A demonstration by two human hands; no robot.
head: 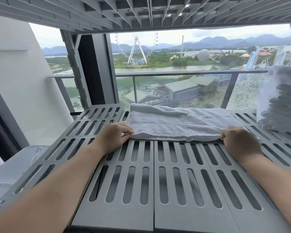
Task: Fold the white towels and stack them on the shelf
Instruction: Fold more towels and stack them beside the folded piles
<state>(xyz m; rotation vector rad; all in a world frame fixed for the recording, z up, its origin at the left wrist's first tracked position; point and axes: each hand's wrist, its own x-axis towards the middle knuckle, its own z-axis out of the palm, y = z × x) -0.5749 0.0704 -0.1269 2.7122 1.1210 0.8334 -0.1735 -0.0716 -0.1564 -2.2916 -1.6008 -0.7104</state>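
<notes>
A folded white towel (pixel 178 122) lies flat across the far half of the grey slotted shelf (pixel 154 179). My left hand (pixel 112 137) pinches the towel's near left corner between thumb and fingers. My right hand (pixel 240 142) grips its near right corner, fingers curled under the edge. At the shelf's right end stands a tall stack of folded white towels (pixel 282 101), apart from the flat towel.
Another grey slatted shelf (pixel 141 12) hangs close overhead. A dark post (pixel 91 69) stands at the shelf's back left, with a white wall (pixel 15 84) to the left. Behind the shelf is a glass balcony railing (pixel 175 84).
</notes>
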